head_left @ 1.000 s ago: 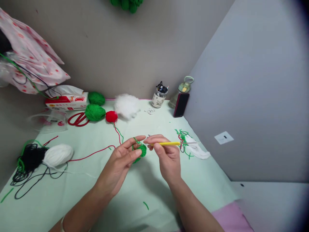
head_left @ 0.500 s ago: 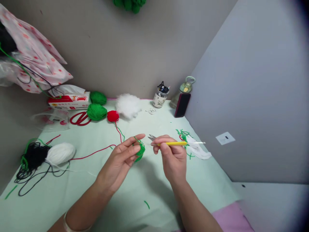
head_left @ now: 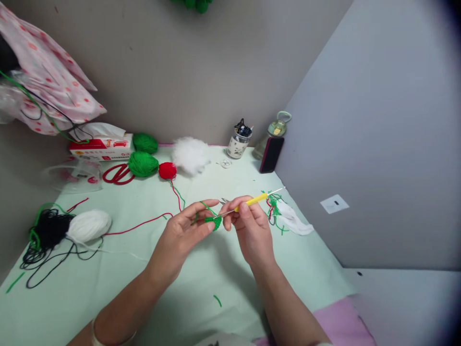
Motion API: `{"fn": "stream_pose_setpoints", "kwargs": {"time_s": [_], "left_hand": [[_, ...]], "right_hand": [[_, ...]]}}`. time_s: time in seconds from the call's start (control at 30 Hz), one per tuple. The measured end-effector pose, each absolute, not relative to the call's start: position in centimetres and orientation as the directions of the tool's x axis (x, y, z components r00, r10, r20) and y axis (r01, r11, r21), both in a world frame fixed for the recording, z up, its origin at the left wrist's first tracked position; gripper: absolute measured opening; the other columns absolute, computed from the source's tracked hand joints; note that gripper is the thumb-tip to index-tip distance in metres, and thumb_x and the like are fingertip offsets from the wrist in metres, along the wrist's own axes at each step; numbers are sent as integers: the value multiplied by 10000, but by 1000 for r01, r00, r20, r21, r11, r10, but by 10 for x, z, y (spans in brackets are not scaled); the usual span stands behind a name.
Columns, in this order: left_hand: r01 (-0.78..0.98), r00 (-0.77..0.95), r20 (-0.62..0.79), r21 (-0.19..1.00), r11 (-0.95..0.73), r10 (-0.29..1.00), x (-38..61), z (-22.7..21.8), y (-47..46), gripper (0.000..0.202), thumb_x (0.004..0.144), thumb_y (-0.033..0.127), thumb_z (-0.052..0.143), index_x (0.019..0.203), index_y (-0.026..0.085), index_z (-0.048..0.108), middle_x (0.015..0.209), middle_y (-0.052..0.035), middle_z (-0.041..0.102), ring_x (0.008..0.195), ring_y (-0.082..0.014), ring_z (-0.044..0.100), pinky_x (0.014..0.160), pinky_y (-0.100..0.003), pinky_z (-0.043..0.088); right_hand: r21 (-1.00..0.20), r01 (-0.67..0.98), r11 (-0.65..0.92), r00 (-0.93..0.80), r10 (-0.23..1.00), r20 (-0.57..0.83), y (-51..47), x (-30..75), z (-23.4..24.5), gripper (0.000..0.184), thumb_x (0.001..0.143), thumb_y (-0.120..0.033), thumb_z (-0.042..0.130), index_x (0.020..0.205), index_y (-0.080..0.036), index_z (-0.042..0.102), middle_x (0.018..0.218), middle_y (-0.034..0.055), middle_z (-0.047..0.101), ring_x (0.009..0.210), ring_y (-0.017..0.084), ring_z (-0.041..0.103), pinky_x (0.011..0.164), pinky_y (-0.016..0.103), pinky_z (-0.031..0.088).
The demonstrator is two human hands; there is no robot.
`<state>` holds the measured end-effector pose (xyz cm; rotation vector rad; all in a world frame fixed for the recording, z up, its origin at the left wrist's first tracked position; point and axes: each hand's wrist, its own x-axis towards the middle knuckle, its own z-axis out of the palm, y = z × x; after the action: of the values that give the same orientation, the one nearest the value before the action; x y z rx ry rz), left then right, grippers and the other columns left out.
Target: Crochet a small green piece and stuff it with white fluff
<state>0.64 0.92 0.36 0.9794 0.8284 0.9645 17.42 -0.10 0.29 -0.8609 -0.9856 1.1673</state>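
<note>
Between thumb and fingers, my left hand (head_left: pixel 182 233) pinches a small green crochet piece (head_left: pixel 215 223). Green yarn runs from it over the raised left index finger. My right hand (head_left: pixel 252 228) grips a yellow-handled crochet hook (head_left: pixel 256 199), tilted up to the right. The hook's left metal end meets the upper edge of the crochet piece; its very tip is hard to make out. Just behind the right fingers, the metal tips of a pair of scissors or snips (head_left: pixel 224 201) show, the rest of it hidden.
Green yarn balls (head_left: pixel 143 164), a red ball (head_left: pixel 167 170) and white stuffing (head_left: pixel 190 155) line the back, beside a tissue box (head_left: pixel 104 148). White yarn (head_left: pixel 90 225) and black yarn (head_left: pixel 52 230) lie left. Right are yarn scraps (head_left: pixel 274 205), a phone (head_left: pixel 272 154) and a pen cup (head_left: pixel 239 142).
The hook has swung from nearly level to slanting up rightward, its left end now at the crochet piece. The piece has turned in my left fingers. The view has shifted slightly.
</note>
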Motion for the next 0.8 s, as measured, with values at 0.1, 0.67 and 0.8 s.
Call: {"fn": "stream_pose_setpoints", "kwargs": {"time_s": [0.1,0.67,0.8], "left_hand": [[-248,331,-127,945,216,935,5,5,10,347,852,344,813,1193,294,779,966,-30,690,970,-214,609,886,-313,454],[-507,428,-307,697,507,850,14,2,12,390,828,307,834,1208,236,786,929,-21,684,887,-159,594,850,-275,462],[-463,395,-264,770,439,880,9,6,12,385,820,299,837,1198,252,787,939,-25,711,919,-181,602,870,-298,438]], "right_hand": [[-936,-223,273,99,961,257,-5,175,3,223,1036,-373,570,914,-224,682,867,24,739,626,123,625,628,292,507],[-764,272,586,150,758,635,-14,174,-6,245,1013,-186,578,1089,-305,778,948,50,759,785,190,696,698,356,583],[-913,-50,405,157,906,393,-8,174,0,203,1008,-348,620,953,-250,790,890,51,750,698,170,660,625,331,548]]}}
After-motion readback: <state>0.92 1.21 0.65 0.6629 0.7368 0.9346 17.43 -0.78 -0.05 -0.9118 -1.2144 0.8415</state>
